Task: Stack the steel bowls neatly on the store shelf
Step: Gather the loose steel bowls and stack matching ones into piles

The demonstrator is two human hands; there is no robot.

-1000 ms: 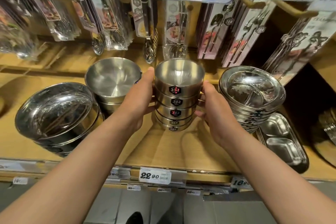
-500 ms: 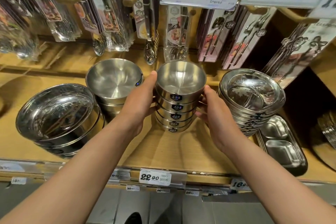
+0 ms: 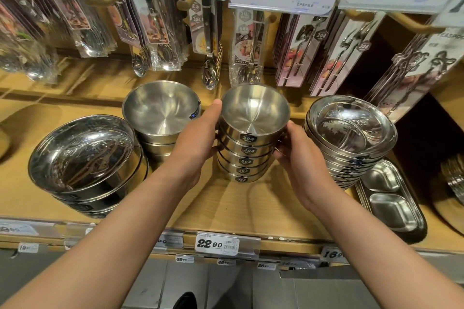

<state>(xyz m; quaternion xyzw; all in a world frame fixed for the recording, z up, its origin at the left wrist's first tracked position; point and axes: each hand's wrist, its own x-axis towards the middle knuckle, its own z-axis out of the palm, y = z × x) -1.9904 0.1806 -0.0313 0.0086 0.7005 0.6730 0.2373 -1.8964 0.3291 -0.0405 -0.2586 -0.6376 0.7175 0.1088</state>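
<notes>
Both forearms reach forward from the bottom corners and converge on a stack of small steel bowls standing on the wooden shelf, about mid-width and towards its back. The left hand clasps the stack's left flank: the thumb runs up along the wall to the rim of the top bowl, the palm lies against the side, and the fingers curl round behind, out of sight. The right hand grips the opposite flank, fingers bent round the upper bowls, wrist angled inward. The bowls sit nested, each showing a dark "304" label facing the camera, the labels lined up one under another.

Just left of the left hand stands a second stack of matt bowls, and farther left a pile of larger polished bowls. To the right, close beside the right hand, rises a pile of shiny divided plates, with compartment trays in front of it.
</notes>
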